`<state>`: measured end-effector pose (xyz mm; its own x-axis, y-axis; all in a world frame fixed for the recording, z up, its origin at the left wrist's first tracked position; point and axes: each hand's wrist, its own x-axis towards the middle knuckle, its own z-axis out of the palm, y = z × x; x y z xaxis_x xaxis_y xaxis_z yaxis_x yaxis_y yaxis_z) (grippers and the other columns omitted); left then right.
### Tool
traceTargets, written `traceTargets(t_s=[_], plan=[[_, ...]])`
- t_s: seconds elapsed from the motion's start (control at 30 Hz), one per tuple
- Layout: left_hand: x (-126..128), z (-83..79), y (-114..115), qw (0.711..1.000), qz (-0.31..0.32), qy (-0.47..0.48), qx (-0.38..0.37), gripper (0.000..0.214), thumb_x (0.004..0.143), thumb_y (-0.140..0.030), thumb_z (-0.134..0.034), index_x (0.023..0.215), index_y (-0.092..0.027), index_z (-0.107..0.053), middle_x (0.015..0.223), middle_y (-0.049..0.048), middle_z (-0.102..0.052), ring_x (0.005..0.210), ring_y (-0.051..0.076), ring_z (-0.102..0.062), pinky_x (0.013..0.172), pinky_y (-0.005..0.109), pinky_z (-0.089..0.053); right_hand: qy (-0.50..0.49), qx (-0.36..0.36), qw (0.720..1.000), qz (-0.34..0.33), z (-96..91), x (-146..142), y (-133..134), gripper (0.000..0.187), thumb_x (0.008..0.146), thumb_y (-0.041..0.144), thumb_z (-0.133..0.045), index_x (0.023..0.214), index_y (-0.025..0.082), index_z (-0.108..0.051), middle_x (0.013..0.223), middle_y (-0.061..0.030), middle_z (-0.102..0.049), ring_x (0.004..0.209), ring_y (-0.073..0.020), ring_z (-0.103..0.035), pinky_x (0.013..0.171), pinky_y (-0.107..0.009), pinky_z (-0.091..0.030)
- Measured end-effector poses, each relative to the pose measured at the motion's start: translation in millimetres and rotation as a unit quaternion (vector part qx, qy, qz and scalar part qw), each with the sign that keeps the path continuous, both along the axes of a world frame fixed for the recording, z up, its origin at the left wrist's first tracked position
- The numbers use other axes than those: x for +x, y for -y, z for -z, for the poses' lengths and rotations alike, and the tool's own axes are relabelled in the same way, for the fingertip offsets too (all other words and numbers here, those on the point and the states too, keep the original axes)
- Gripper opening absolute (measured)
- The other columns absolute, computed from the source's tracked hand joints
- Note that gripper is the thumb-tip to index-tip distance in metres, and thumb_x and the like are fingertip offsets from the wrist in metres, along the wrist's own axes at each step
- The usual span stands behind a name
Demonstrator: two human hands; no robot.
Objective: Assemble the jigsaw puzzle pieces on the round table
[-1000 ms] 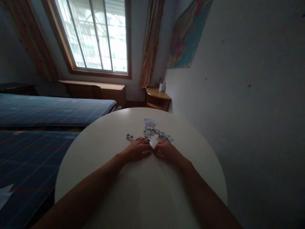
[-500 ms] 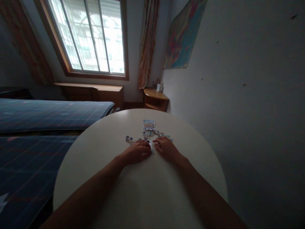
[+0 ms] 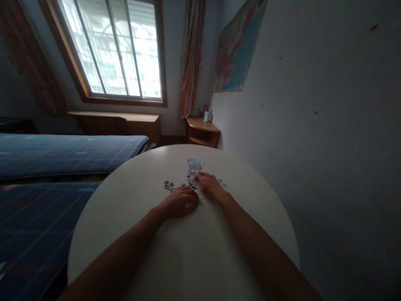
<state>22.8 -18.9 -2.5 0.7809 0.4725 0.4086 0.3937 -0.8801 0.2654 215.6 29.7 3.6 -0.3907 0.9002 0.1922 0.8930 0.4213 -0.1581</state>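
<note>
Your left hand sits on the white table, fingers curled beside a pale-blue piece, grip hidden; farther out, your right hand stretches over scattered puzzle pieces, can't tell if it's holding any, right by the picture card.

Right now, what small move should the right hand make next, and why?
Probably pinch one of the small, multicoloured jigsaw pieces: the bare right hand has its fingertips among them, near the rectangular, printed picture card, while the bare left hand rests beside a small, pale-blue piece on the round, white table. Whether the right fingers already hold one isn't clear.
</note>
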Motion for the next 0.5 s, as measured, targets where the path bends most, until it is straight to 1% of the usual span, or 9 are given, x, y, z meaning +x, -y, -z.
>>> traceTargets(t_s=[0.07,0.13,0.27,0.37,0.5], plan=[[0,1.1,0,1.000,0.003,0.002,0.001,0.011,0.089,-0.021,-0.060,0.094,-0.021,-0.070,0.102,0.0046,-0.070,0.096,0.019,-0.064,0.093,0.032,-0.046,0.002,0.001,1.000,0.010,0.4,7,4,0.046,0.096,0.015,-0.040,0.140,0.018,-0.051,0.139,-0.0128,-0.059,0.138,-0.0246,-0.041,0.111,-0.041,-0.033],[0,2.0,-1,1.000,0.004,0.003,0.001,0.011,0.089,-0.020,-0.060,0.095,-0.021,-0.070,0.102,0.0042,-0.070,0.096,0.019,-0.064,0.093,0.032,-0.046,0.000,0.001,1.000,0.015,0.2,15,11,0.044,0.095,0.017,-0.043,0.137,0.017,-0.055,0.137,-0.0135,-0.060,0.138,-0.0249,-0.042,0.111,-0.041,-0.032],[1,2.6,0,1.000,0.002,0.004,0.001,0.012,0.090,-0.021,-0.059,0.094,-0.021,-0.069,0.101,0.0048,-0.070,0.095,0.019,-0.064,0.092,0.032,-0.047,-0.023,0.008,1.000,0.015,0.0,25,26,0.039,0.091,0.019,-0.054,0.130,0.015,-0.061,0.131,-0.0138,-0.064,0.132,-0.0270,-0.047,0.109,-0.041,-0.035],[2,3.1,0,1.000,-0.003,0.005,0.000,0.011,0.090,-0.022,-0.059,0.094,-0.020,-0.069,0.100,0.0057,-0.069,0.095,0.019,-0.064,0.091,0.032,-0.047,-0.054,0.018,0.998,0.004,0.5,29,37,0.035,0.092,0.018,-0.055,0.125,0.015,-0.063,0.125,-0.0129,-0.067,0.126,-0.0247,-0.053,0.107,-0.039,-0.037],[3,5.6,-2,1.000,-0.004,0.004,-0.003,0.010,0.091,-0.023,-0.059,0.095,-0.020,-0.067,0.100,0.0063,-0.068,0.097,0.019,-0.063,0.092,0.031,-0.046,-0.092,0.015,0.995,-0.032,0.2,36,48,0.034,0.090,0.017,-0.060,0.124,0.017,-0.064,0.115,-0.0089,-0.072,0.117,-0.0205,-0.059,0.103,-0.033,-0.041]])
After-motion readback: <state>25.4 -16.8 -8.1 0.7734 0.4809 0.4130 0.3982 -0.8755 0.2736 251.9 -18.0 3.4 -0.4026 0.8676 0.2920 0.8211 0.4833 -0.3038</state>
